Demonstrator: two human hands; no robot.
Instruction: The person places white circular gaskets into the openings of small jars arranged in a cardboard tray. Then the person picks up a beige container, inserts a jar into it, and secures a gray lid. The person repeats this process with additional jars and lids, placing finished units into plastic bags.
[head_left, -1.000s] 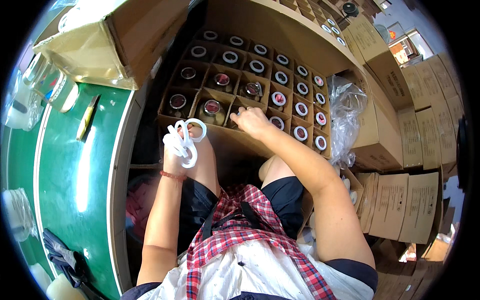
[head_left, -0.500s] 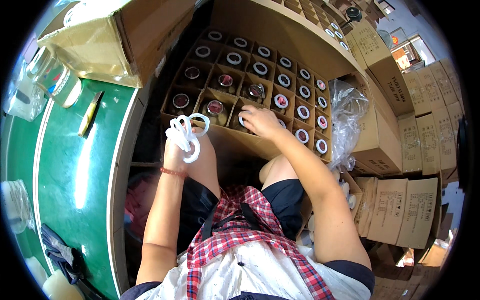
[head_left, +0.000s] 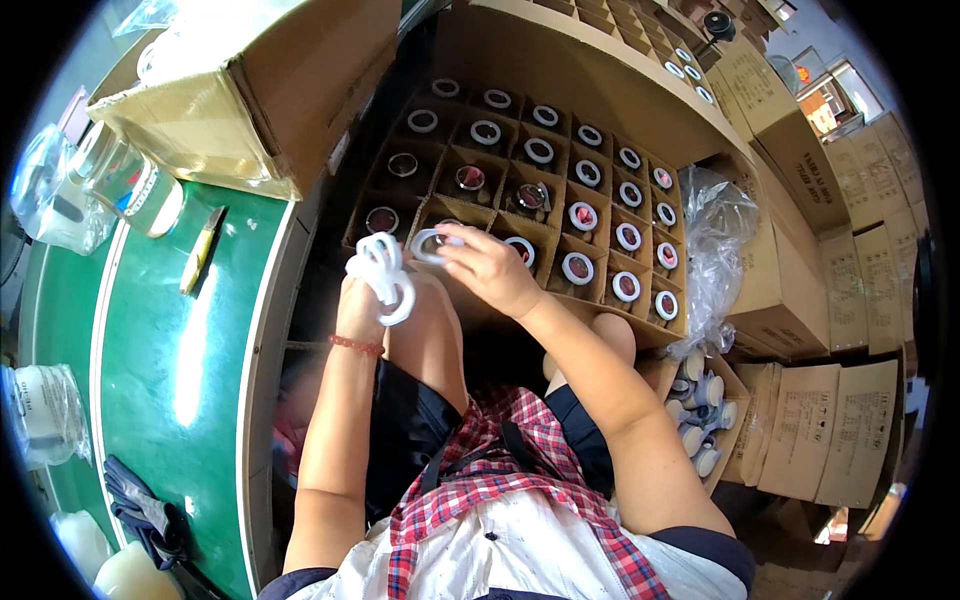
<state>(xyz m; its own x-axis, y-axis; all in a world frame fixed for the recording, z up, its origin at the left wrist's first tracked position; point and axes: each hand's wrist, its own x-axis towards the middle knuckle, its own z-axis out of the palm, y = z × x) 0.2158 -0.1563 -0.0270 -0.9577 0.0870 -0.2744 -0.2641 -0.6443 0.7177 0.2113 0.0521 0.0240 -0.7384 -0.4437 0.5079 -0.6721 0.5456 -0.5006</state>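
Left hand (head_left: 358, 308) gripping a bunch of white rings (head_left: 380, 262) at the near left edge of the divided cardboard box (head_left: 590, 80); its fingertips are mostly covered by the rings, so can't tell exact finger pose. Right hand (head_left: 495, 272) just to the right, palm down, fingertips pinching one loose white ring (head_left: 420, 252) by its right side, slightly blurred; that ring sits just beside the bunch, over the near row of the box. Box compartments hold glass jars with dark reddish tops; most tops in the far and right-hand rows carry white rings, while a front left jar (head_left: 382, 220) and three jars in the next row back show plain tops. Crumpled clear plastic (head_left: 720, 240) lies against the box's right side. Small open box of white-topped pieces (head_left: 705, 415) by the right knee. On the left, green table (head_left: 150, 340) with yellow cutter knife (head_left: 201, 255), dark glove (head_left: 145, 510), and clear jar (head_left: 130, 185) tilted in view beside another cardboard box (head_left: 190, 130). Stacked cartons (head_left: 800, 430) at far right.
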